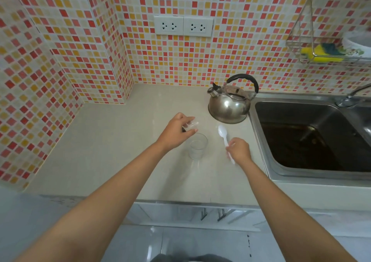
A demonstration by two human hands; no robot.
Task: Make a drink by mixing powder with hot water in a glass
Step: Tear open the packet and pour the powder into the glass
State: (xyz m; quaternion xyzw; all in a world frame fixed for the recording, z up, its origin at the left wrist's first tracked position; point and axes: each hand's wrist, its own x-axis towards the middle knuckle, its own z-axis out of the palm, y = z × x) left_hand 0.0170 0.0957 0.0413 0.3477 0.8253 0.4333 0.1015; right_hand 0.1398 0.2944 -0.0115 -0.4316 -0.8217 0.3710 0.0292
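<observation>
Loads of bare countertop (112, 141) on the left up to the tiled corner. Left hand (176, 131) pinches a small clear packet (191, 125), too blurry to read, just behind the glass (197, 146), which looks empty. Right hand (239, 150) grips a white plastic spoon (223, 136); kettle (228, 105) and sink (267, 155) crowd the right.

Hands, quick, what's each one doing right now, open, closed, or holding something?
Left hand: closed on a small clear packet, just beyond the glass.
Right hand: closed on the white plastic spoon, bowl pointing away.
</observation>
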